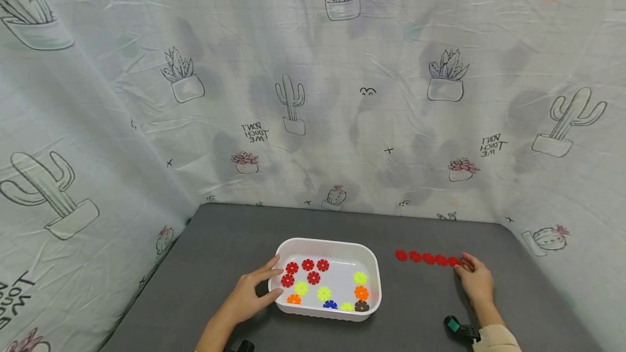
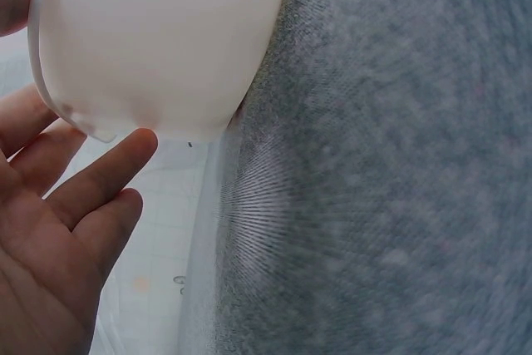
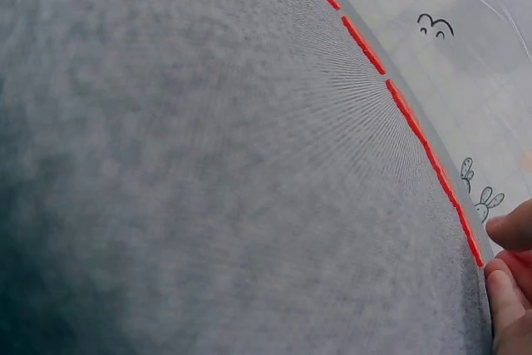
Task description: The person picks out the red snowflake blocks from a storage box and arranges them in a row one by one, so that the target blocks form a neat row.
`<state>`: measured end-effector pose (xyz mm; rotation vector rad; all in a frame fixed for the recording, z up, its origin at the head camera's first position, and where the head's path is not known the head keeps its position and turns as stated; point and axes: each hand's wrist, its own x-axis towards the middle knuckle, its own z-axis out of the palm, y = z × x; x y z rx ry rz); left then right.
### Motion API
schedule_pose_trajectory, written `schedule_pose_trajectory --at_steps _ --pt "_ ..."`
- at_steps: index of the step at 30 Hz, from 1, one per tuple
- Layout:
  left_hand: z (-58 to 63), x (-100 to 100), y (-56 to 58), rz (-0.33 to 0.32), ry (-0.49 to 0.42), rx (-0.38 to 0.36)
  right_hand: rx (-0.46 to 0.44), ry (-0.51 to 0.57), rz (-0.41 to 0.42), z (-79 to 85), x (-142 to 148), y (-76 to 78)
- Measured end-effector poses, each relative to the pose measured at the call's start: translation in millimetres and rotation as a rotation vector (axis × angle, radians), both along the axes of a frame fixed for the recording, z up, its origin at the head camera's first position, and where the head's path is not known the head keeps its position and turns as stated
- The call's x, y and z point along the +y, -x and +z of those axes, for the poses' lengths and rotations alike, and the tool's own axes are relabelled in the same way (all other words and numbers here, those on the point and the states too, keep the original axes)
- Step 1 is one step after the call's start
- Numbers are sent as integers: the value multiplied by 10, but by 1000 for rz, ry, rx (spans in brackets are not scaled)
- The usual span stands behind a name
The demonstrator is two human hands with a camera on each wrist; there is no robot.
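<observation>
At the left end of the white plastic tub (image 1: 330, 313), my left hand (image 1: 246, 293) has its fingers spread along the rim. In the left wrist view, fairly straight fingers (image 2: 108, 168) rest against the tub's outer wall (image 2: 158, 47). Notched red, yellow, orange, blue and brown discs lie spread inside. To the tub's right, several red notched discs (image 1: 428, 258) form a row on the table. My right hand (image 1: 476, 281) pinches the red disc (image 1: 455, 261) at the right end, which lies flat in line with the others.
A grey cloth covers the table (image 1: 313, 224). Behind it and to both sides hangs a pale curtain (image 1: 342, 151) printed with cacti. Near my right wrist is a black device with a green patch (image 1: 455, 324).
</observation>
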<state>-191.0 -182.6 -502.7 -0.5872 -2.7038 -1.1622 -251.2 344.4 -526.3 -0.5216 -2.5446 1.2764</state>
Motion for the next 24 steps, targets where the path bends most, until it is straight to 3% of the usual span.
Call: schedule_pose_trajectory --at_steps 7,14,19,24 --pt "7 -5 3 3 -5 -16 45 117 -7 -12 2 14" --pt "19 -8 -5 -15 -7 1 10 125 40 74 -56 -15" --pt "24 -6 -6 -12 -8 -8 39 117 131 225 -197 -29" --pt "28 -3 -3 -5 -12 -28 140 119 283 426 -443 -84"
